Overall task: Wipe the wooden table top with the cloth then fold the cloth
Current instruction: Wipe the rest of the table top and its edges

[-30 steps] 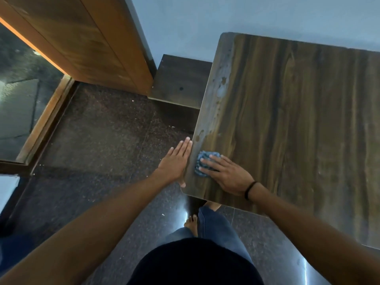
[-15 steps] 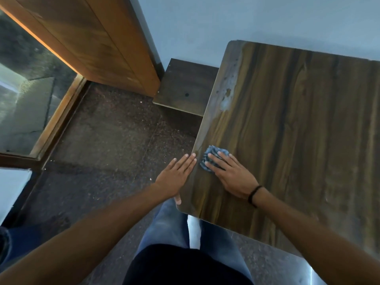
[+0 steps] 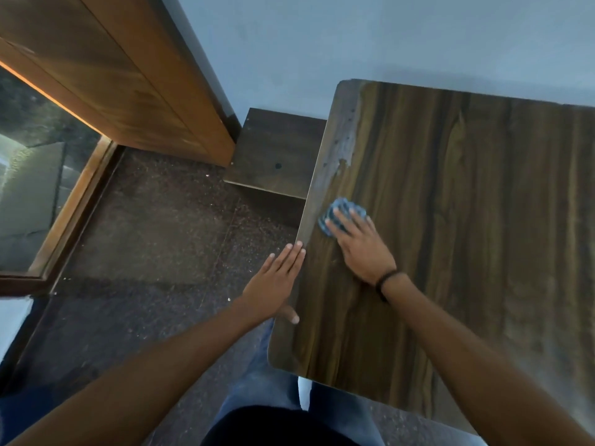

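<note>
A wooden table top (image 3: 467, 220) with dark grain fills the right side of the head view. A small bunched blue cloth (image 3: 341, 209) lies near the table's left edge. My right hand (image 3: 360, 246) presses flat on the cloth with straight fingers, covering its near half. My left hand (image 3: 277, 281) is held flat with straight fingers against the table's left edge, its thumb under the rim. A pale dusty smear (image 3: 344, 149) runs along the left edge beyond the cloth.
A low dark wooden stool or step (image 3: 277, 152) stands left of the table against the pale wall. A wooden door frame (image 3: 135, 78) and a glass panel (image 3: 35, 175) are at the far left. Dark speckled floor (image 3: 154, 233) lies below. My legs stand by the table's near corner.
My right hand has slid the cloth away from me along the table's left edge. My left hand has moved forward along the edge too.
</note>
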